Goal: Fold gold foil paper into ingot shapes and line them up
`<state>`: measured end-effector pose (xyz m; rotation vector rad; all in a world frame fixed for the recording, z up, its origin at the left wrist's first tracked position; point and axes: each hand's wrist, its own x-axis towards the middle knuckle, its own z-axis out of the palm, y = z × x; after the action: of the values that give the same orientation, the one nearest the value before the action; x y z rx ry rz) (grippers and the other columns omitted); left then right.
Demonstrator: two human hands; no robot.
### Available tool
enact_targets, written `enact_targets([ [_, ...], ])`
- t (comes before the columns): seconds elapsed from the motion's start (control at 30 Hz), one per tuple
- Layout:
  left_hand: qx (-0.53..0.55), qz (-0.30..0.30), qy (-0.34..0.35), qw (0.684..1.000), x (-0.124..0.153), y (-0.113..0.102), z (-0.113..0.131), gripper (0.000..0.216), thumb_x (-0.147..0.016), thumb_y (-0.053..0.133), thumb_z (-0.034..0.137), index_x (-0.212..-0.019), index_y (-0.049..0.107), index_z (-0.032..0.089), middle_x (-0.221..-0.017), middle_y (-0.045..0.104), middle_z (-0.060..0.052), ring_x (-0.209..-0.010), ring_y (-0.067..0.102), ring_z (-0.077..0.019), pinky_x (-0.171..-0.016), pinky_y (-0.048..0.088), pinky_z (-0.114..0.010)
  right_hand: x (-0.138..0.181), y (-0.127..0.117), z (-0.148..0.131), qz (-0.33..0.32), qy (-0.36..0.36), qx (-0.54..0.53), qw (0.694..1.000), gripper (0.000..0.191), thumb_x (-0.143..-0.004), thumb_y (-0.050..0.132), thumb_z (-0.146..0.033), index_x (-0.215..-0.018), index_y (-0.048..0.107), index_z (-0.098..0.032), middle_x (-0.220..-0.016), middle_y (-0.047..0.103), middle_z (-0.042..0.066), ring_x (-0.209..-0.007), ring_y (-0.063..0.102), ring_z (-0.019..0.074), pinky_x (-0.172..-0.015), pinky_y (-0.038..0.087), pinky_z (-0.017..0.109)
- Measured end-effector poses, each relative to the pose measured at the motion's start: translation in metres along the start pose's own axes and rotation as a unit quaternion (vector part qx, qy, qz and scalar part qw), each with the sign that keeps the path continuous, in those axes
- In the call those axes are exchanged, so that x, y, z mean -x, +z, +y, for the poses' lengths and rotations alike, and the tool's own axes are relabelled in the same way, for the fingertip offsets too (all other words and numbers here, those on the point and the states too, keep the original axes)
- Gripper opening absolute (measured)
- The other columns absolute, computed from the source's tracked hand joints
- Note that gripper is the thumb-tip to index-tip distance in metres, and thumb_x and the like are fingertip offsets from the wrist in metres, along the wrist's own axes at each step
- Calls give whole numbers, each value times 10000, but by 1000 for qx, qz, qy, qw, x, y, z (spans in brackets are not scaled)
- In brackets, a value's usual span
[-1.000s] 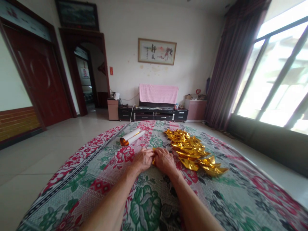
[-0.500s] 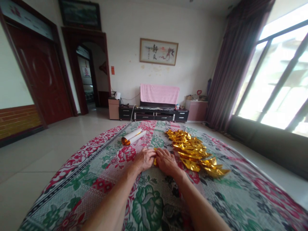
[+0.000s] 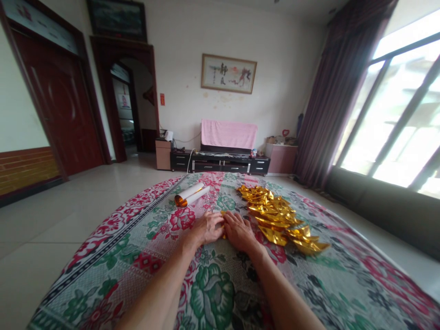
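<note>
A small piece of gold foil paper (image 3: 224,233) lies on the flowered tablecloth, mostly hidden beneath my hands. My left hand (image 3: 210,227) is closed, its bent fingers on the paper's left side. My right hand (image 3: 239,231) presses its fingers together over the right side, its fingertips touching or nearly touching the left ones. How the paper is folded under them cannot be seen. To the right sits a heap of folded gold paper ingots (image 3: 275,213). Beyond my left hand rests a loosely rolled foil sheet (image 3: 193,194), white outside and gold inside.
The flowered tablecloth (image 3: 213,298) covers a round table whose edge curves around on both sides. Past it stand a low black cabinet (image 3: 220,164) and a screen under a pink cloth (image 3: 229,134). A purple curtain (image 3: 338,101) hangs beside the window at right.
My left fingers have shifted slightly inward over the foil paper, so less gold shows between the hands. The view has turned a little; the heap and the roll lie as before.
</note>
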<state>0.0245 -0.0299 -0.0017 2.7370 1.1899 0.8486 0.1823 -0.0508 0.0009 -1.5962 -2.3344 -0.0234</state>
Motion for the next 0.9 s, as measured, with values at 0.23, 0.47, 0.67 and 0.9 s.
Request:
enact_targets([
  [0.23,1,-39,0,999,1,-3,-1,325,-738,543,222,-1052,628,211,-1150,605,-46,-1075,521,-200,-981,383,-339,-5,4,3,-1,14,-8,1000,356,-901,257,-272,-1184,473,-270,-1341,428,26,-1188,351,182,-906,296,358],
  [0.47,23,-58,6,998,0,-8,2,286,-780,507,270,-1030,637,220,-1132,606,-43,-1026,545,-190,-960,394,-329,-17,-3,-3,22,-16,3,1000,226,-844,397,-240,-959,590,-220,-1115,564,72,-1062,439,207,-842,323,343],
  [0.67,45,-61,6,997,0,-9,1,303,-756,523,267,-1033,637,223,-1181,582,-30,-1080,516,-186,-985,369,-316,-27,-3,2,-3,-48,-82,996,263,-808,380,-116,-922,606,-186,-970,615,59,-912,539,142,-793,363,236],
  [0.9,77,-30,-41,996,0,-7,3,406,-663,593,227,-1068,612,201,-1133,613,-46,-1050,542,-202,-972,393,-321,-19,7,-3,49,3,-60,997,280,-847,355,-165,-1035,556,-219,-1102,577,46,-1002,505,153,-850,336,264],
])
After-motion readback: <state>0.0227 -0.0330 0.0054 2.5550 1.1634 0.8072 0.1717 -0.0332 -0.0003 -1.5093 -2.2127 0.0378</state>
